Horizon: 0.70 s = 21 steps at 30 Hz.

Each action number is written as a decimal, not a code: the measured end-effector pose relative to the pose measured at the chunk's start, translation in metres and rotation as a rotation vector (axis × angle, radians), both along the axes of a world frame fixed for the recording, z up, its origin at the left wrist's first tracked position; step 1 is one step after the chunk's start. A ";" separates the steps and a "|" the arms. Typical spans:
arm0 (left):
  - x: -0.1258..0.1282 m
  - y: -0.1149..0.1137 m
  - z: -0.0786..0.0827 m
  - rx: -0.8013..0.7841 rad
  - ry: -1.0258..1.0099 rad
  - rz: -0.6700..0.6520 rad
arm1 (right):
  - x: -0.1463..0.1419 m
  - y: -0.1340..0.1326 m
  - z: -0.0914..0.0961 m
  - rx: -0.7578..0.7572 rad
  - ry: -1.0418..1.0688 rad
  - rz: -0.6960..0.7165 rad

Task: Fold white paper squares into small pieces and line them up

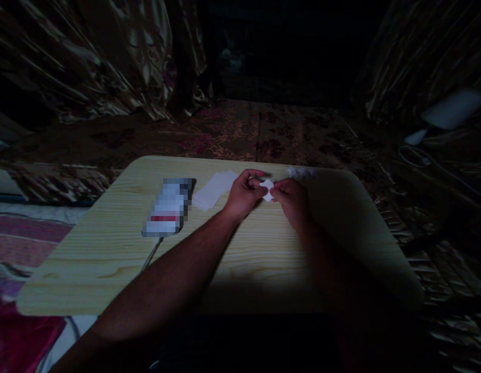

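Observation:
Between my two hands is a small folded piece of white paper (267, 189), held above the wooden table (259, 254). My left hand (246, 194) pinches its left side with thumb and fingers. On the opposite side, my right hand (291, 198) grips the paper's edge between thumb and fingertips. A fanned stack of white paper sheets (215, 190) lies just left of my left hand. Beyond my right hand, several small crumpled or folded white paper pieces (301, 172) sit in a row near the table's far edge.
A phone (168, 207) with a blurred screen lies on the table's left part, its white cable (150, 255) running toward me. A white lamp (452, 111) stands at the right in the dim room. Patterned fabric (240, 129) lies behind the table; curtains (135, 46) hang beyond.

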<state>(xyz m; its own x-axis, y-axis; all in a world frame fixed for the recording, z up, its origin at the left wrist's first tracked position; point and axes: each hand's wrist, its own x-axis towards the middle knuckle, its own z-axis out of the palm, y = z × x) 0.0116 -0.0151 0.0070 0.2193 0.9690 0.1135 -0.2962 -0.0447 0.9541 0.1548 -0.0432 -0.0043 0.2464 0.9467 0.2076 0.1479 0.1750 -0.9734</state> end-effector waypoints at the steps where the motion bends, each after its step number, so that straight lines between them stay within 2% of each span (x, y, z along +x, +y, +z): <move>1: 0.000 0.000 0.000 -0.001 -0.005 0.012 | 0.000 0.000 -0.001 0.002 0.010 0.002; 10: 0.001 -0.002 -0.004 0.135 0.077 0.006 | 0.001 -0.001 -0.003 0.083 -0.158 0.033; 21: -0.001 0.000 -0.006 0.133 0.110 -0.035 | 0.004 -0.005 0.007 0.042 -0.207 0.001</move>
